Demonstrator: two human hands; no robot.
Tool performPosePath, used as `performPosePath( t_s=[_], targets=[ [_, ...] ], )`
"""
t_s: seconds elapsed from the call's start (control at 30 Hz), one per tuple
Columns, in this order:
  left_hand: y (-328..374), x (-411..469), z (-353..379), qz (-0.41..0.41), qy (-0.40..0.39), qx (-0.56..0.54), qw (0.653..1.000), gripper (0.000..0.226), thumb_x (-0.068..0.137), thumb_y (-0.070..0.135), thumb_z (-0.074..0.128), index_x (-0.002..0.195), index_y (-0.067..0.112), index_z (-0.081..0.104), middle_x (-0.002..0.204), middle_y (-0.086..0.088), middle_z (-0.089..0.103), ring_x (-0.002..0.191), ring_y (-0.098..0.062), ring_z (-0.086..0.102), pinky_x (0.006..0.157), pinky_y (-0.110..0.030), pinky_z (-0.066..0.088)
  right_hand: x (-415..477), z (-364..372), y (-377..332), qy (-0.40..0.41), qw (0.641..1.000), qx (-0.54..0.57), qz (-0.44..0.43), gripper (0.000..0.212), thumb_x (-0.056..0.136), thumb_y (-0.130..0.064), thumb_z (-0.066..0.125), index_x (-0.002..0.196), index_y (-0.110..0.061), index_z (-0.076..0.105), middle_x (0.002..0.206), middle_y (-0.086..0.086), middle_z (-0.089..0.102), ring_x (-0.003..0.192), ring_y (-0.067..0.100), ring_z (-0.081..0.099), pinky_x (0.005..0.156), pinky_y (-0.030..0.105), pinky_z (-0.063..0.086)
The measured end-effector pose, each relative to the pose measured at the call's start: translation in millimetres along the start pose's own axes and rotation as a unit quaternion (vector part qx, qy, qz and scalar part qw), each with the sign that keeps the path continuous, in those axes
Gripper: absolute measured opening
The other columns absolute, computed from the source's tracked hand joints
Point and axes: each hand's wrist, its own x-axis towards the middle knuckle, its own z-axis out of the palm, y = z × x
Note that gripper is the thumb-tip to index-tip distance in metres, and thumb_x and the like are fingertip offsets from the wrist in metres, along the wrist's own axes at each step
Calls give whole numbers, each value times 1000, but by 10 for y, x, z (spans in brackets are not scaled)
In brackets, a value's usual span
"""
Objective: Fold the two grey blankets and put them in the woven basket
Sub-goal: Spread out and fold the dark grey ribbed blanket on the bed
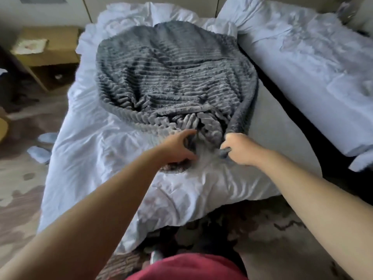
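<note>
A grey ribbed blanket (pixel 171 77) lies spread and rumpled on the white duvet of the bed. My right hand (pixel 240 148) is closed on its near right corner, with a dark grey edge running up from the fist. My left hand (pixel 177 147) reaches into the bunched near edge of the blanket, fingers curled around the folds. A small dark patch of fabric (pixel 175 166) shows under my left wrist. No woven basket and no second blanket can be made out.
The white duvet (pixel 96 150) covers the bed. A second bed with white bedding (pixel 314 63) stands to the right across a dark gap. A wooden nightstand (pixel 46 55) is at the far left. Blue slippers (pixel 42 146) lie on the patterned carpet.
</note>
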Motion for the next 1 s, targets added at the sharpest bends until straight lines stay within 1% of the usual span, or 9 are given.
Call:
performPosePath(
  t_s=[0.17,0.33,0.43,0.5,0.53,0.67,0.8,0.9,1.0],
  targets=[
    [485,-2,263,42,49,31,997,16,86,28,62,93,15,66,93,-7,69,93,-28,63,69,-31,45,-87,-63,-340,185,969,150,-70,28,78,2,50,75,-19,68,76,-2,43,73,26,48,57,31,31],
    [443,72,251,-25,101,-68,992,32,88,35,63,81,4,67,77,-10,68,74,-27,62,67,-36,50,-63,137,-170,290,880,255,278,33,78,-19,66,111,-13,64,112,17,54,98,36,56,81,33,45],
    [394,114,339,-72,123,-102,985,32,88,33,62,80,2,64,70,-10,63,70,-27,58,64,-34,46,2,227,-73,227,689,534,434,23,85,-21,61,99,-3,62,91,15,59,79,33,64,64,30,47],
    [350,176,380,-99,132,-138,977,32,87,32,63,86,0,65,75,-15,66,72,-28,59,66,-35,47,76,210,-58,121,506,758,394,30,94,-31,49,92,-3,59,77,12,58,60,24,61,51,26,49],
    [338,213,389,-106,131,-138,976,32,87,32,64,85,1,65,74,-13,65,69,-26,58,64,-33,45,128,184,-29,77,468,803,361,43,96,-43,42,93,-3,58,81,14,60,65,24,61,55,27,50],
    [355,335,420,-98,111,-101,984,32,87,34,64,63,16,54,56,5,53,54,-9,49,47,-17,35,413,-51,40,-7,614,726,309,70,78,-78,40,97,-13,61,97,12,67,86,28,65,68,33,50],
    [437,423,430,-48,80,-80,992,36,85,30,67,57,21,46,48,11,46,46,0,45,46,-10,35,552,-112,-90,-20,722,614,317,33,75,-35,73,98,-12,68,86,7,71,62,20,67,51,27,52],
    [446,414,306,-24,50,-106,993,14,78,21,75,89,22,67,69,11,58,61,0,52,58,-11,38,567,-25,-64,113,715,595,348,9,77,0,61,84,-2,65,88,17,66,70,26,65,64,37,55],
    [386,324,134,-55,54,-207,975,69,70,-2,73,129,25,51,89,7,57,68,1,59,57,-15,47,476,-72,107,261,637,635,349,23,77,7,54,97,10,65,80,16,61,76,23,60,66,36,48]
  ],
)
